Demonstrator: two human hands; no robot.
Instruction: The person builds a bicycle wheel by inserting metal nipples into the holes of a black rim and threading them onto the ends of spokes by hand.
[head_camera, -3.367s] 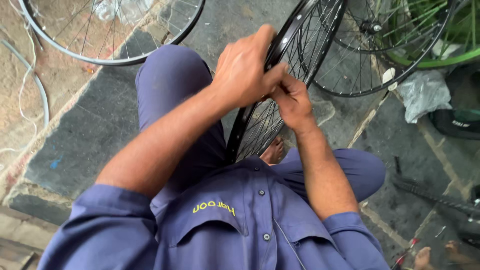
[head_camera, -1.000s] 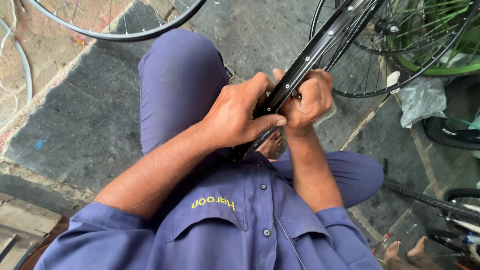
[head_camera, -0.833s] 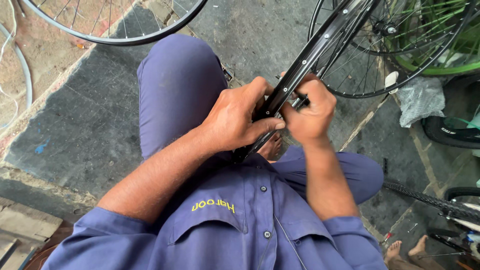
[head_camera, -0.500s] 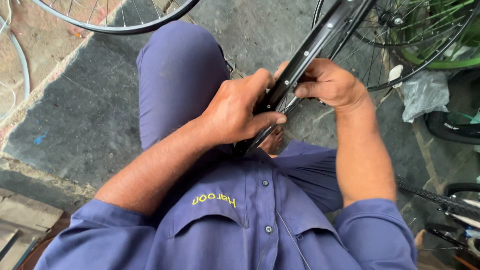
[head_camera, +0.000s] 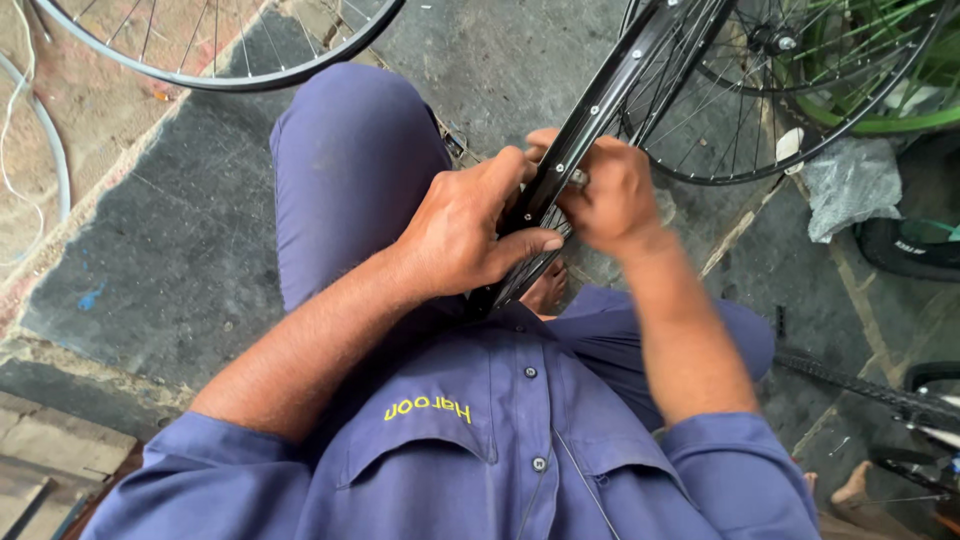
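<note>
Black bicycle rim (head_camera: 600, 100), spoked and standing on edge, runs from between a seated person's knees up toward the top right of the view, held in both bare hands. The left hand (head_camera: 465, 235) wraps the rim's lower stretch, its grip closed on the metal with the thumb lying across the near side. The right hand (head_camera: 610, 195) presses against the same rim just above, fingers curled shut around the edge; a small silvery piece (head_camera: 578, 179) shows at the fingertips, too small to tell what it is. The two hands sit just beside each other, almost touching across the rim.

The person wears a blue work shirt (head_camera: 480, 450) and matching trousers (head_camera: 350, 170), with a bare foot (head_camera: 545, 290) showing beneath the rim. The floor (head_camera: 180, 250) is dark stone slabs, edged by paler paving at the left. A second spoked wheel (head_camera: 230, 40) lies at the upper left, well apart from the hands. A green-rimmed wheel (head_camera: 880, 90) stands behind the black one at the upper right, near a crumpled grey cloth (head_camera: 850, 185). A length of bicycle chain (head_camera: 850, 385) lies on the floor at the right.
</note>
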